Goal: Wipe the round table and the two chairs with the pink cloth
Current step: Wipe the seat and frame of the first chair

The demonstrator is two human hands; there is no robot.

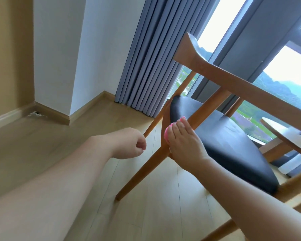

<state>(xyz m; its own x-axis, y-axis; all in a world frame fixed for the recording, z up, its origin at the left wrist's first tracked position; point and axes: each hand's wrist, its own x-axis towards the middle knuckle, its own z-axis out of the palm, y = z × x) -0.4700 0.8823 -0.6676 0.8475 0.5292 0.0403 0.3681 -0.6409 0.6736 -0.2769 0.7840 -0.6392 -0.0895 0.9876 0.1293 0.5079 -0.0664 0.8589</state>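
While the wooden chair [215, 94] leans tilted, the right hand [185, 143] clamps the pink cloth [168, 134] around its upright strut; cloth shows beneath the fingers [179, 126]. Left hand [129, 143], loosely curled, holds nothing, apart from the cloth.

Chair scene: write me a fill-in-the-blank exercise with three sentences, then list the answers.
1. The right hand presses the pink cloth against the chair's wooden ____.
2. The chair has a padded seat coloured ____.
3. The left hand holds ____ and hangs beside the chair.

Missing words: frame; black; nothing
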